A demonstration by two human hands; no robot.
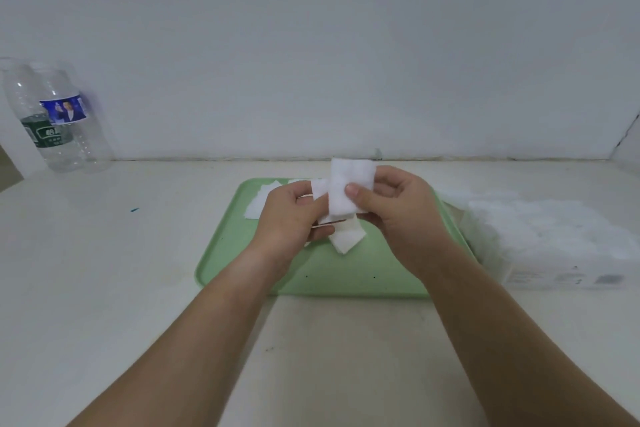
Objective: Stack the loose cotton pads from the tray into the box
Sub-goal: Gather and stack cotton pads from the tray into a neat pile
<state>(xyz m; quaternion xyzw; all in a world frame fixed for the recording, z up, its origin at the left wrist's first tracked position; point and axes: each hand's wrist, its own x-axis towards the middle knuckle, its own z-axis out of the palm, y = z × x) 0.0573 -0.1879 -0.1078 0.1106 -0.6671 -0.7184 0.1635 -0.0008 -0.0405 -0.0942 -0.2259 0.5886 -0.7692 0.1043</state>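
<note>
holding a stack of pads (348, 189) over the tray (325, 274)
right hand (398, 208) pinches the stack by thumb, left hand (294, 215) grips it too; more pads (259, 203) lie on the tray, box (554, 253) just right of it

The worktop (104, 270) lies bare left of the green tray (346, 274) and in front of it. Two bottles (59, 121) stand at the far left by the wall. The box (561, 253) touches the tray's right edge and blocks that side.
</note>
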